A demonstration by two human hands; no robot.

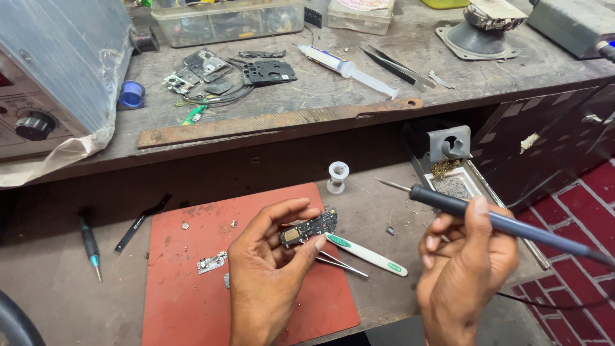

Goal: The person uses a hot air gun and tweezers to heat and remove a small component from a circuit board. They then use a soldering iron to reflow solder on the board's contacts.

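Head view, looking down on a two-level workbench point(410, 51). Upper shelf, far left: a grey bench instrument point(57, 70) with a dial, partly wrapped in plastic film. Behind it along the shelf, a clear plastic bin point(224, 22) of parts; in front, several loose dark boards and frames point(269, 72), a syringe point(349, 69) lying on its side, and black tweezers point(394, 67) just beside it.

Lower level: a red work mat point(186, 282) covers the centre. At right, a metal iron stand point(448, 150) with a tray of brass wool.

Left hand point(266, 269) sits over the mat, thumb and fingertips pinching a small dark circuit board point(309, 229) by its edges, held raised above the mat. Right hand point(464, 259) is closed in a pen grip around a soldering iron point(461, 206), tip pointing left, well apart from the board.

Under the left hand: white-handled tweezers point(365, 254) on the mat edge. Left of the mat, a small screwdriver point(90, 247) and a black flex strip point(141, 221). Behind the mat, a white solder spool point(337, 176). On the mat, a small silver board fragment point(211, 262).
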